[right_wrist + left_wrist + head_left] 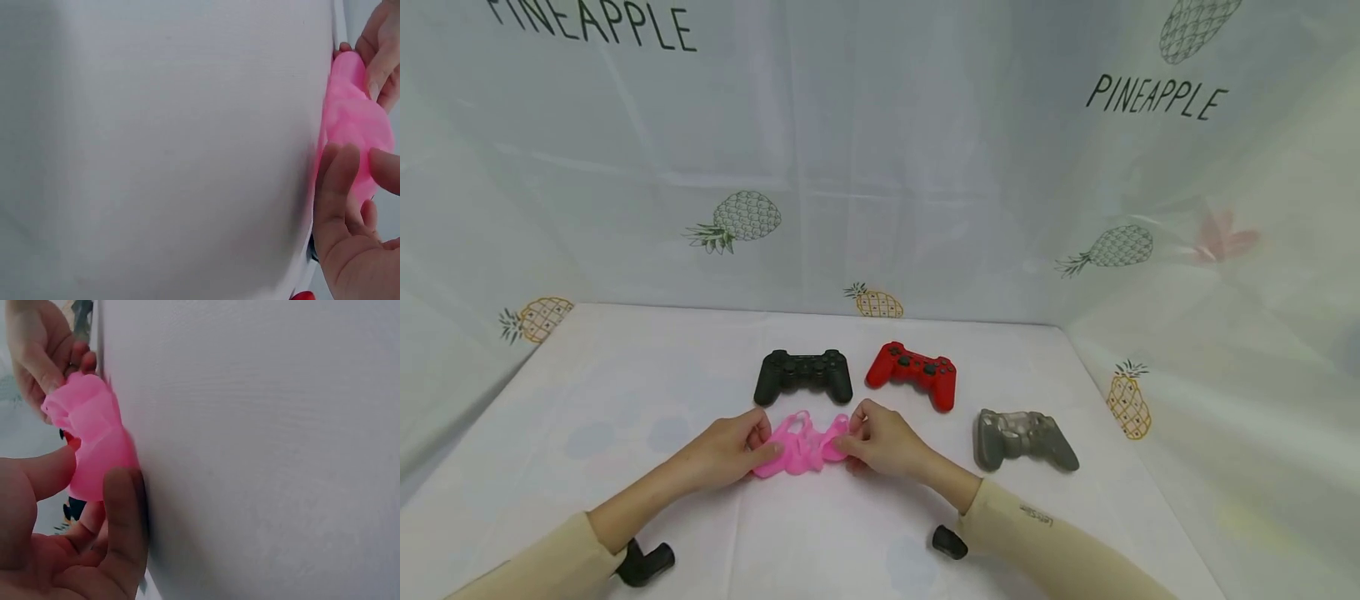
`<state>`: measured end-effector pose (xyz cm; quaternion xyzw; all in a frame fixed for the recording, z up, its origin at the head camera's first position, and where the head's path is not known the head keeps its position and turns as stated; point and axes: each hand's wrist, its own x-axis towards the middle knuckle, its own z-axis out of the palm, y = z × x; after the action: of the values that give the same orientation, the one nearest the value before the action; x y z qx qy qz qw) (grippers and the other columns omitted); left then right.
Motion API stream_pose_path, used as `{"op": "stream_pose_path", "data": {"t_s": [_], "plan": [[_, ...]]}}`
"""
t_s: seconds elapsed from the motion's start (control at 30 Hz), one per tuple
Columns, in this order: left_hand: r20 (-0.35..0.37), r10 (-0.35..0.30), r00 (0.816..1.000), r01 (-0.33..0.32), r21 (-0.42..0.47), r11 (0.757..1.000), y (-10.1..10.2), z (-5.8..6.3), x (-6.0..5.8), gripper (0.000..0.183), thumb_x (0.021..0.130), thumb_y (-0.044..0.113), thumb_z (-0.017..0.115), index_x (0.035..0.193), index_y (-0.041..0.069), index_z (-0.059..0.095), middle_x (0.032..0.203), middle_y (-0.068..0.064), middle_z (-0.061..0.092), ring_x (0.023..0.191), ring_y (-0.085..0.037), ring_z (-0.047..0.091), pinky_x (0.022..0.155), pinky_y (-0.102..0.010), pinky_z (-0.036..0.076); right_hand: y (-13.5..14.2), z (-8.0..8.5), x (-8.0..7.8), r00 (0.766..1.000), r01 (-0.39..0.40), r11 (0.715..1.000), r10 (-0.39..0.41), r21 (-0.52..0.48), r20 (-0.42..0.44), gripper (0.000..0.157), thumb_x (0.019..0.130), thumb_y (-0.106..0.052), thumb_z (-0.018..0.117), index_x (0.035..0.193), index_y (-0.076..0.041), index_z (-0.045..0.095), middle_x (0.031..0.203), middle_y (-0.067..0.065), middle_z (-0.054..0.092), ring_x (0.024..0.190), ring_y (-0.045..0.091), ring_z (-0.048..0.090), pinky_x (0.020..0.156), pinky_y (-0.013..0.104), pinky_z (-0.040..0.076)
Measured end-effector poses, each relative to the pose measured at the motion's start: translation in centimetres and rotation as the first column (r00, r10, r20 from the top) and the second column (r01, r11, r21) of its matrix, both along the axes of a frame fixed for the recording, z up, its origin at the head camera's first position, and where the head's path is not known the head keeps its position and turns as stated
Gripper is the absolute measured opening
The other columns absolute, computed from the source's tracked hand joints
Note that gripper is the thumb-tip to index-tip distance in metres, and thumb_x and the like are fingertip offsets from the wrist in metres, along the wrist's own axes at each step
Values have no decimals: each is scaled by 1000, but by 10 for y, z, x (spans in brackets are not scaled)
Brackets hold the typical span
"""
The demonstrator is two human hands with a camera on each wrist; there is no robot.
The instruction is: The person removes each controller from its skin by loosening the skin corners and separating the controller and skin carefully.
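Note:
A soft pink silicone controller cover [805,443] lies low over the white table, its shape loose and crumpled, with an open loop at its top edge. My left hand [733,450] pinches its left end between thumb and fingers. At the opposite end, my right hand [886,442] pinches the cover the same way. Both wrist views show the pink cover [100,434] stretched between the two hands, close to the tabletop. Just beyond it sits a black game controller [803,375]. A red game controller [917,373] lies beyond my right hand, turned at a slant.
To the right of my right hand rests a grey, glossy controller-shaped piece [1022,437]. Black wrist-worn devices show under the left sleeve [550,558] and by the right sleeve [1037,533]. A pineapple-print curtain [925,167] hangs behind the table [647,358] and along its sides.

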<state>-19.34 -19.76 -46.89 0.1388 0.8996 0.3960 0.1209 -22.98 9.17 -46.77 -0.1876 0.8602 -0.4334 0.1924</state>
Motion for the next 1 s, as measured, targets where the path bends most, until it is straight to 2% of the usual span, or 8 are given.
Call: {"op": "stream_pose_path", "data": {"t_s": [0.13,0.27,0.4,0.53,0.67,0.77,0.87,1.0], "plan": [[-7,11,1000,-11,7,1000,2,-3,0,25,97,27,77,98,14,57,72,2,52,62,-14,48,58,-26,37,-2,-2,0,999,26,1000,-26,6,-42,27,96,-20,79,109,-9,58,78,0,69,69,13,62,65,25,48],[-35,59,998,-59,5,998,-2,-6,1,23,98,25,77,98,16,56,74,3,52,64,-12,46,60,-26,37,3,-3,1,997,30,999,-31,-20,-64,23,95,-12,75,115,-10,64,79,-2,63,71,11,57,67,24,48],[-47,88,995,-87,27,996,-8,-8,2,22,98,24,76,102,14,56,79,2,53,67,-12,47,63,-26,38,9,-4,2,998,35,997,-39,-66,-59,31,98,-10,70,128,-14,68,80,-1,61,72,12,56,69,25,48],[-11,75,997,-74,76,994,-12,-9,5,28,98,23,76,110,11,54,85,0,56,71,-14,51,65,-27,41,11,-5,4,998,63,992,-65,-111,-17,39,101,-13,69,139,-12,60,88,1,63,80,13,59,75,27,50],[30,45,999,-48,86,995,-12,-10,8,39,97,23,77,121,11,48,92,-1,61,70,-16,56,66,-28,45,8,-7,6,989,120,983,-106,-136,106,37,101,-19,72,131,-5,55,90,3,66,81,14,63,78,27,52],[42,29,999,-32,67,997,-12,-10,10,43,97,24,77,126,15,46,97,-2,63,67,-18,58,67,-29,46,5,-8,7,977,152,980,-128,-131,170,34,101,-26,73,123,-5,58,85,5,69,76,14,66,74,27,54],[42,28,999,-30,58,998,-12,-10,11,41,99,26,74,127,17,45,99,-2,63,66,-19,60,67,-30,47,4,-8,8,978,151,980,-129,-131,162,30,102,-26,72,119,-5,59,81,7,71,72,15,69,72,27,55],[36,39,999,-41,64,997,-13,-11,11,35,101,26,72,121,15,47,97,-2,61,64,-18,59,65,-29,47,5,-8,8,981,142,982,-122,-127,150,26,100,-24,75,111,-5,61,78,7,72,68,16,71,72,27,57]]}}
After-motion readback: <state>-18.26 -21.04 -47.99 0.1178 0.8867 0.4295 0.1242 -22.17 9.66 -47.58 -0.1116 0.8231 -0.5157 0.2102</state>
